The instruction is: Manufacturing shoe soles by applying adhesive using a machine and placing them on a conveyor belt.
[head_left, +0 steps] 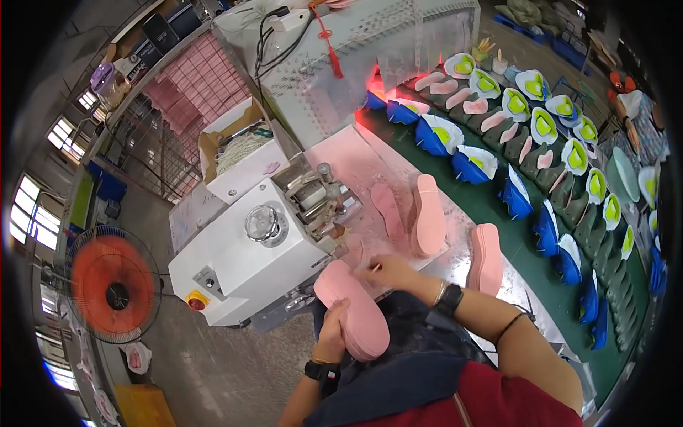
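A thick pink shoe sole [353, 309] is tilted up in front of me, gripped along its lower left edge by my left hand [331, 334]. Just right of the sole's upper end is my right hand [393, 273], its fingers pinched together; whatever may be between them is too small to make out. On the dusty pink worktop [348, 153] beyond lie a stack of pink soles [429, 224] and a thin flat pink sole piece [386, 211]. Another pair of pink soles [486, 257] rests farther right, close to the worktop's edge.
A white machine [238, 249] with a round dial and rollers stands at the left. Behind it is a cardboard box [238, 146] of cord. Along the right runs a green conveyor [491, 203] with rows of blue-and-white shoe uppers [516, 192]. An orange fan [114, 288] stands far left.
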The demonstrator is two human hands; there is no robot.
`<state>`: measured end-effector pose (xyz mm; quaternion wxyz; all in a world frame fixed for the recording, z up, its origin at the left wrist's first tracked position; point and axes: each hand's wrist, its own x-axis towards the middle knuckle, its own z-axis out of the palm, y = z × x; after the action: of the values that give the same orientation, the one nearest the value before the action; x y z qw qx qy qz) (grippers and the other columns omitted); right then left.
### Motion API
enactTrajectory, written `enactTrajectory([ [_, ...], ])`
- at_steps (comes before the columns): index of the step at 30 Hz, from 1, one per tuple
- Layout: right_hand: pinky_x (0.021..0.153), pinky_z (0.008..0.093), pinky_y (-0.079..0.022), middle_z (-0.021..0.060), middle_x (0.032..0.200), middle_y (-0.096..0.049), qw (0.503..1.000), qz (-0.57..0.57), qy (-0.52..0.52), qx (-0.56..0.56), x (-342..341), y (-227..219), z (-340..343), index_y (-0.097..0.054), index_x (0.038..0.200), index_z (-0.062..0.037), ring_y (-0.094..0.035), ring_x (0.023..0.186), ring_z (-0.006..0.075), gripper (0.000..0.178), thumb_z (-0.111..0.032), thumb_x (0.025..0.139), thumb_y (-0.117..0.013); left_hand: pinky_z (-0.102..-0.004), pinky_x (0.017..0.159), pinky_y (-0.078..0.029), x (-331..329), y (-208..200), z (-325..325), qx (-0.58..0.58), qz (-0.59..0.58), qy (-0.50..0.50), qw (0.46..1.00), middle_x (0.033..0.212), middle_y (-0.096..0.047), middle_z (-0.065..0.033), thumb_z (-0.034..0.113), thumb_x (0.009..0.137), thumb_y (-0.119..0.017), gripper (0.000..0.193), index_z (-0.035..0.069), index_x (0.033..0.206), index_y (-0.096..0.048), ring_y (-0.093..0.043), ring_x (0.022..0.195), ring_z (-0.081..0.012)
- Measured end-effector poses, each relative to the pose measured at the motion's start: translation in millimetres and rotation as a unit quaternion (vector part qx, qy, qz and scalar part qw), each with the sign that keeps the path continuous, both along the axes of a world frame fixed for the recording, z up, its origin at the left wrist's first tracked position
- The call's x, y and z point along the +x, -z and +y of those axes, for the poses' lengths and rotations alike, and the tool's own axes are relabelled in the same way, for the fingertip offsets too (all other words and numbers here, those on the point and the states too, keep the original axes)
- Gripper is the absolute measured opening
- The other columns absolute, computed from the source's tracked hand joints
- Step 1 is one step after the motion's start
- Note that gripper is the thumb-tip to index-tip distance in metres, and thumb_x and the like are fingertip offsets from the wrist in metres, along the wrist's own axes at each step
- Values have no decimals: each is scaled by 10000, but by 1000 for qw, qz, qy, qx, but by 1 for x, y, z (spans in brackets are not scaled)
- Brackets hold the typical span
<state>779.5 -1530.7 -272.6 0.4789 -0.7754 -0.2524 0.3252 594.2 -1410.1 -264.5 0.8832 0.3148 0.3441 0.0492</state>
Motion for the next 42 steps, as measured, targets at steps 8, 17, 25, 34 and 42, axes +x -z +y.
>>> enactTrajectory([
  [8, 662, 288, -504, 72, 804, -665, 986, -11, 102, 128, -52, 4, -15, -694, 1054, -2, -614, 703, 132, 329, -266, 868, -753, -327, 940, -511, 9, 20, -1, 4, -33, 21, 999, 1163, -654, -65, 109, 966, -608, 278, -1, 1221, -588, -634, 1065, -177],
  [17, 642, 245, -483, 44, 827, -673, 978, 21, 177, 107, 69, 25, 4, -671, 1125, -15, -602, 713, 91, 327, -169, 850, -758, -336, 958, -504, -7, 5, -1, -49, 30, -1, 998, 1148, -637, -56, 170, 983, -590, 291, 36, 1239, -563, -619, 1060, -178],
  [25, 698, 342, -537, 125, 819, -682, 976, 23, 192, 102, 106, 13, 49, -610, 1157, 19, -693, 774, 226, 419, -159, 802, -742, -336, 934, -519, -22, 3, -2, -39, 7, 25, 999, 1155, -650, -80, 246, 1002, -546, 327, 30, 1247, -559, -630, 1061, -194],
  [34, 705, 389, -533, 168, 827, -669, 948, -290, 133, 4, 123, -13, -9, -636, 1096, -1, -697, 828, 274, 344, -254, 868, -686, -334, 947, -509, -20, 8, -1, -61, 30, 60, 996, 1163, -660, -91, 152, 955, -563, 319, 4, 1238, -567, -630, 1074, -200],
  [42, 578, 350, -462, 137, 679, -628, 978, -100, 183, 6, 127, 28, 64, -659, 793, 5, -599, 616, 199, 419, -405, 836, -735, -361, 959, -503, -29, -12, -4, 13, 20, 29, 999, 1161, -660, -119, 272, 980, -515, 405, -30, 1247, -557, -632, 1086, -237],
])
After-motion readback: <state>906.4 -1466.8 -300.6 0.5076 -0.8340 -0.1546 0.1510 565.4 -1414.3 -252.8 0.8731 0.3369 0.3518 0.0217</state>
